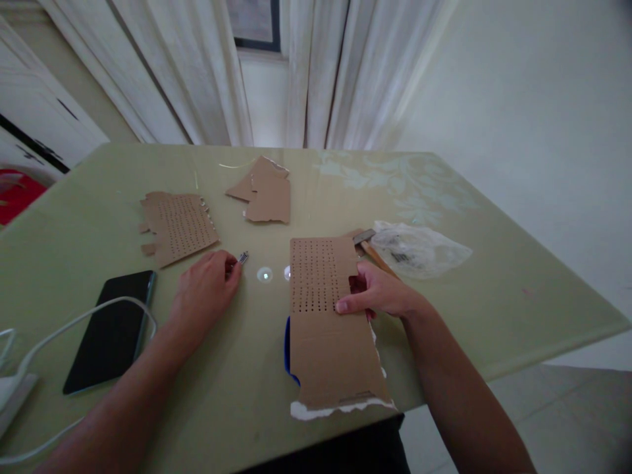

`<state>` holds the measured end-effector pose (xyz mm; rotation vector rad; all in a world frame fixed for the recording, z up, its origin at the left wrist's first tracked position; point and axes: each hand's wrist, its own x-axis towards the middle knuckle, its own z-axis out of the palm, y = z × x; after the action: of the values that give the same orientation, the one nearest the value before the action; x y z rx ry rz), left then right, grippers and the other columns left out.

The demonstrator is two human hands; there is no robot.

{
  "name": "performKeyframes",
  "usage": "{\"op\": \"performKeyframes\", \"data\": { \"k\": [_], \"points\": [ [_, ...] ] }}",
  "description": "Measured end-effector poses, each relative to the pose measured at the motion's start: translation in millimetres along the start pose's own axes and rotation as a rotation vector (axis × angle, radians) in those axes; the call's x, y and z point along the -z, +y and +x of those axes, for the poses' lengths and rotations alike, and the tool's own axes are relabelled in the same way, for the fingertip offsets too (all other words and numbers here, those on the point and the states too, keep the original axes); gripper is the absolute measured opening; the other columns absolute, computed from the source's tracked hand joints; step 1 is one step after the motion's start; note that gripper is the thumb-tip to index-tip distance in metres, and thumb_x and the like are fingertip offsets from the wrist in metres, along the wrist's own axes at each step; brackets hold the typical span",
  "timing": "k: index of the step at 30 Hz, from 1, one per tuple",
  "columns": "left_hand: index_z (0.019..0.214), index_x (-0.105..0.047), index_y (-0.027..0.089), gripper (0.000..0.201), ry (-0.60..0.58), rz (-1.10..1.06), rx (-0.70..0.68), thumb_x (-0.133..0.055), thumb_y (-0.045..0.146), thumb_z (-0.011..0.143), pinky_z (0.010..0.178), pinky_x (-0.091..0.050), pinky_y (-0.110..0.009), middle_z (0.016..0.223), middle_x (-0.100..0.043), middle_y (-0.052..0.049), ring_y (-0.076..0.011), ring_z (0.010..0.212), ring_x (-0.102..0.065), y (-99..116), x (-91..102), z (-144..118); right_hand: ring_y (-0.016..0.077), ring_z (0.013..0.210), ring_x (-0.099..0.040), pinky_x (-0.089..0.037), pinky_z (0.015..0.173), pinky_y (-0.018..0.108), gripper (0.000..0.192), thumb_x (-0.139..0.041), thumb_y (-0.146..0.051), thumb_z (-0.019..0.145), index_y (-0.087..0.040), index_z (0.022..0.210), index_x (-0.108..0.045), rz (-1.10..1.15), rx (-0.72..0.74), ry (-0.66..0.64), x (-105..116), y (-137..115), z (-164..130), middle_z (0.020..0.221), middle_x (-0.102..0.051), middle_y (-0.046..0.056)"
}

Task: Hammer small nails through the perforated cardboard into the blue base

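My right hand (378,289) grips the right edge of a brown cardboard sheet (328,355), thumb on top and fingers beneath. Rows of small holes cover the sheet's far half, and its near end is torn and white-edged. Under its left side a blue object (287,349) peeks out, mostly hidden. To the left, my left hand (210,283) rests on the table, closed in a pinch on a small bunch of nails (243,257), thin and shiny. Just beyond my right hand lies a hammer (379,259) with a wooden handle, partly covered.
A clear plastic bag (419,250) with dark bits inside lies by the hammer. Another holed cardboard piece (182,227) is at the left, and torn cardboard scraps (269,194) lie farther back. A dark tablet (111,332) and white cable (89,313) sit near my left forearm.
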<state>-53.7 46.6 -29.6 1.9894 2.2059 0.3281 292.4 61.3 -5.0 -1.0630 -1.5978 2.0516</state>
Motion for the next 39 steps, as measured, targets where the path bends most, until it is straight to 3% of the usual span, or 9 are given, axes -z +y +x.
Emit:
{"op": "performKeyframes", "data": {
  "k": [3,7,11,13,16,20,26,39],
  "points": [
    [0.094,-0.07,0.021,0.025,0.023,-0.028,-0.023,-0.052,0.038,0.098,0.075,-0.049,-0.042,0.094,-0.077,-0.013,-0.034,0.088,-0.072,-1,1.6,0,0.01,0.059,-0.063,-0.046,0.04,0.016,0.053,-0.101,-0.046,0.074,-0.019,0.112,-0.075,-0.001,0.002,0.005,1,0,0,0.091,-0.078,0.001],
    [0.095,-0.07,0.021,0.024,0.168,-0.176,-0.088,-0.055,0.039,0.099,0.074,-0.048,-0.04,0.094,-0.075,-0.011,-0.0297,0.084,-0.07,-1,2.2,-2,0.0093,0.058,-0.061,-0.044,0.042,0.016,0.05,-0.101,-0.043,0.074,-0.019,0.109,-0.074,0.001,0.001,0.001,1,-1,1,0.088,-0.076,0.0],
    [0.104,-0.072,0.022,0.024,0.223,-0.706,-0.166,-0.067,0.045,0.1,0.067,-0.051,-0.033,0.085,-0.074,-0.004,-0.021,0.073,-0.068,17,4.1,-17,0.0093,0.06,-0.061,-0.043,0.042,0.016,0.049,-0.101,-0.044,0.074,-0.019,0.108,-0.075,-0.016,0.019,-0.01,0,-2,0,0.089,-0.076,0.0],
    [0.105,-0.07,0.022,0.018,0.23,-0.979,-0.217,-0.07,0.04,0.102,0.074,-0.057,-0.031,0.092,-0.078,-0.004,-0.019,0.082,-0.074,32,6.6,-31,0.0094,0.06,-0.061,-0.043,0.043,0.017,0.049,-0.1,-0.046,0.075,-0.019,0.108,-0.076,-0.027,0.021,-0.015,1,-3,0,0.089,-0.076,0.0],
    [0.103,-0.07,0.023,0.005,0.164,-1.164,-0.352,-0.073,0.027,0.102,0.078,-0.059,-0.027,0.095,-0.08,-0.002,-0.016,0.087,-0.076,50,11.1,-51,0.0088,0.059,-0.059,-0.043,0.043,0.017,0.048,-0.099,-0.047,0.076,-0.019,0.109,-0.076,-0.037,0.029,-0.025,1,-4,0,0.087,-0.075,-0.001],
    [0.105,-0.074,0.025,0.006,0.04,-1.161,-0.433,-0.077,0.022,0.1,0.066,-0.054,-0.023,0.092,-0.079,-0.002,-0.0146,0.081,-0.073,53,11.5,-62,0.0085,0.058,-0.058,-0.043,0.042,0.017,0.048,-0.1,-0.045,0.076,-0.019,0.108,-0.074,-0.033,0.029,-0.025,1,-4,1,0.087,-0.074,-0.001],
    [0.099,-0.077,0.024,0.002,-0.043,-1.176,-0.444,-0.076,0.024,0.1,0.06,-0.048,-0.024,0.089,-0.073,-0.004,-0.0156,0.08,-0.069,46,7.8,-59,0.0077,0.058,-0.057,-0.042,0.042,0.015,0.047,-0.1,-0.043,0.076,-0.018,0.105,-0.074,-0.009,0.036,-0.039,1,-3,1,0.085,-0.073,-0.002],
    [0.095,-0.083,0.023,0.003,-0.016,-1.075,-0.505,-0.082,0.022,0.093,0.054,-0.051,-0.023,0.086,-0.08,-0.005,-0.0154,0.071,-0.07,46,8.2,-55,0.0092,0.061,-0.06,-0.043,0.044,0.017,0.049,-0.1,-0.044,0.076,-0.018,0.108,-0.074,-0.016,0.013,-0.034,1,-2,1,0.09,-0.075,0.0]
  ]
}}
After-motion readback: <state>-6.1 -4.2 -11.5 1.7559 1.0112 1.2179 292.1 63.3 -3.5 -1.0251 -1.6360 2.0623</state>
